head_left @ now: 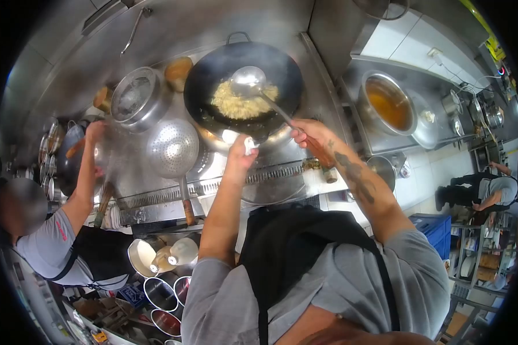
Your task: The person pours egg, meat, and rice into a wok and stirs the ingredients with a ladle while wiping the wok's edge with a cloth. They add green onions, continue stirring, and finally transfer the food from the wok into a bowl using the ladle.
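Observation:
A large black wok [207, 69] sits on the steel range with pale yellow food [231, 103] in its middle. My right hand [312, 137] is wrapped round the handle of a ladle [248, 80], whose steel bowl rests over the food. At the near rim of the wok, my left hand [242, 154] is closed on a white cloth [239, 140]. Left of the wok, a perforated strainer [172, 148] lies on the range, its wooden handle towards me.
A metal pot [137, 100] stands at the left. At the right is a pot of orange-brown liquid [392, 109]. A co-worker [57, 230] works at the far left, and another person [489, 192] is at the far right. Containers [161, 293] stand below left.

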Demonstrator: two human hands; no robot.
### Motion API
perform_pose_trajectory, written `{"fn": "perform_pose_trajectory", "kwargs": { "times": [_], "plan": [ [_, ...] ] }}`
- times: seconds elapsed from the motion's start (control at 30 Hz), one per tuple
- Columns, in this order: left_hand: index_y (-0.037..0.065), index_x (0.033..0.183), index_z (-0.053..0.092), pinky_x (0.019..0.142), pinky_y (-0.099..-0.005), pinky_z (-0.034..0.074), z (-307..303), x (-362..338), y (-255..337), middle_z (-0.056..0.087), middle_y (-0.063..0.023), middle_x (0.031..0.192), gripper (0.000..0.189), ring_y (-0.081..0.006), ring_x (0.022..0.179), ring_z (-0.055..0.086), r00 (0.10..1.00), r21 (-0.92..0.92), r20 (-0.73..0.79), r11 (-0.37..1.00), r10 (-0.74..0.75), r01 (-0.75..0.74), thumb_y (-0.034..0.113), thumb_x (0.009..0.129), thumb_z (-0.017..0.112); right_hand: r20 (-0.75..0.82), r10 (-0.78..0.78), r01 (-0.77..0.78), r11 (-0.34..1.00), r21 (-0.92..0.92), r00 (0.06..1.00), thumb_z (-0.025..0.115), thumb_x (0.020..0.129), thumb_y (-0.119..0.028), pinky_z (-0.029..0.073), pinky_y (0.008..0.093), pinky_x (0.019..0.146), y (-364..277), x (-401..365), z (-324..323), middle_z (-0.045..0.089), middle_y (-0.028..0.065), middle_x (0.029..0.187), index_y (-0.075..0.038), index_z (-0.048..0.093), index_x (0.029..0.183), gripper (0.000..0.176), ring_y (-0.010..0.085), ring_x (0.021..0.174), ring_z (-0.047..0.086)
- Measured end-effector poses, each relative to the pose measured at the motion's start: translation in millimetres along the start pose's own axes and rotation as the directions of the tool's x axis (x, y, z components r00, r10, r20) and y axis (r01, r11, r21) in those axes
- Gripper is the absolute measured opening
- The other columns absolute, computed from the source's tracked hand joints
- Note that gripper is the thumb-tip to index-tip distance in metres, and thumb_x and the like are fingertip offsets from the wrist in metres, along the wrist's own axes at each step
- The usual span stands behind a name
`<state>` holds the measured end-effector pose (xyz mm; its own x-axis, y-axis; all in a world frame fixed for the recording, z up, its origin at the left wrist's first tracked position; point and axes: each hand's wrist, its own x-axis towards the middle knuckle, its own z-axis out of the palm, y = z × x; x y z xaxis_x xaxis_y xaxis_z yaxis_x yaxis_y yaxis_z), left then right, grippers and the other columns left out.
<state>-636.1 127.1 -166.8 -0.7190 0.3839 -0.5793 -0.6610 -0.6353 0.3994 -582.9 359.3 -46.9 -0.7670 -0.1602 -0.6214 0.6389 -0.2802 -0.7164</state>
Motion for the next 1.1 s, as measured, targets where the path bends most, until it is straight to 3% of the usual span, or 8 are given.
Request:
{"fn": "perform_pose_trajectory", "kwargs": {
  "times": [0.27,0.43,0.57,0.73,0.8,0.9,0.97,1.1],
  "plan": [
    [0.012,0.082,0.055,0.043,-0.0246,0.038,6,-2,2,0.057,-0.0025,0.067,0.003,-0.014,0.057,0.052,0.997,-0.016,-0.08,1.0,-0.023,0.022,0.011,0.081,0.058,0.056,-0.011,0.024,0.97,-0.24,0.998,0.053,0.094,-0.022,0.038,0.0255,0.037,-6,-19,-17,0.052,0.0001,0.068,-0.007,0.052,0.12,0.03,0.0075,0.044,0.044],
    [0.012,0.08,0.055,0.043,-0.0251,0.038,5,-3,0,0.056,-0.0023,0.066,0.003,-0.0138,0.057,0.052,0.998,-0.04,-0.061,0.999,0.003,-0.005,0.011,0.082,0.057,-0.182,-0.446,0.13,0.583,-0.802,0.877,0.052,0.093,-0.022,0.044,0.0309,0.041,-32,16,-26,0.054,0.0048,0.059,-0.002,0.057,0.11,0.027,0.0121,0.047,0.052],
    [0.013,0.079,0.055,0.043,-0.0258,0.039,7,2,-2,0.057,-0.0022,0.066,0.004,-0.0137,0.057,0.052,0.999,-0.032,-0.052,0.999,-0.003,0.002,0.013,0.083,0.056,-0.19,-0.614,0.109,0.416,-0.903,0.766,0.051,0.092,-0.02,0.047,0.0352,0.048,-34,37,-9,0.056,0.0074,0.059,-0.001,0.057,0.11,0.027,0.0164,0.049,0.055],
    [0.012,0.08,0.054,0.044,-0.0257,0.039,6,-1,-1,0.056,-0.002,0.068,0.004,-0.0135,0.059,0.052,1.0,-0.038,-0.019,0.999,-0.021,0.02,0.013,0.084,0.055,0.277,-0.459,0.453,0.336,-0.826,0.844,0.052,0.092,-0.022,0.046,0.0352,0.05,8,36,-17,0.057,0.0054,0.064,-0.006,0.057,0.114,0.028,0.0169,0.052,0.056],
    [0.013,0.081,0.053,0.042,-0.0256,0.038,8,-2,-1,0.056,-0.0003,0.069,0.005,-0.0121,0.059,0.053,1.0,-0.055,-0.026,0.998,-0.016,0.015,0.012,0.086,0.053,0.133,-0.309,0.265,0.436,-0.86,0.941,0.051,0.093,-0.022,0.048,0.0377,0.054,1,-37,-21,0.06,0.0079,0.069,-0.009,0.055,0.118,0.029,0.0206,0.061,0.061],
    [0.013,0.083,0.054,0.043,-0.0252,0.038,13,-12,-5,0.056,0.0,0.071,0.005,-0.0121,0.06,0.053,0.998,-0.036,-0.057,0.999,0.016,-0.018,0.013,0.088,0.051,0.358,-0.464,0.327,-0.149,-0.933,0.81,0.051,0.093,-0.019,0.048,0.042,0.064,-8,-75,-69,0.063,0.0162,0.081,-0.004,0.05,0.128,0.038,0.0295,0.073,0.063],
    [0.013,0.086,0.055,0.042,-0.0245,0.037,27,-52,-25,0.056,0.0001,0.073,0.005,-0.012,0.06,0.052,0.995,-0.069,-0.095,0.997,0.022,-0.029,0.016,0.089,0.052,0.116,-0.347,0.031,-0.242,-0.97,0.931,0.05,0.092,-0.017,0.048,0.0455,0.066,-43,-123,-43,0.063,0.0205,0.085,-0.003,0.047,0.13,0.04,0.0357,0.078,0.063],
    [0.015,0.095,0.054,0.041,-0.0226,0.035,70,-155,-44,0.055,-0.0003,0.077,0.013,-0.0133,0.06,0.051,0.996,-0.076,-0.052,0.995,-0.073,0.069,0.028,0.093,0.054,0.208,-0.396,0.08,-0.316,-0.945,0.894,0.052,0.091,-0.018,0.048,0.0459,0.066,-39,-112,-50,0.062,0.0224,0.082,-0.004,0.044,0.133,0.045,0.038,0.074,0.062]
  ]
}}
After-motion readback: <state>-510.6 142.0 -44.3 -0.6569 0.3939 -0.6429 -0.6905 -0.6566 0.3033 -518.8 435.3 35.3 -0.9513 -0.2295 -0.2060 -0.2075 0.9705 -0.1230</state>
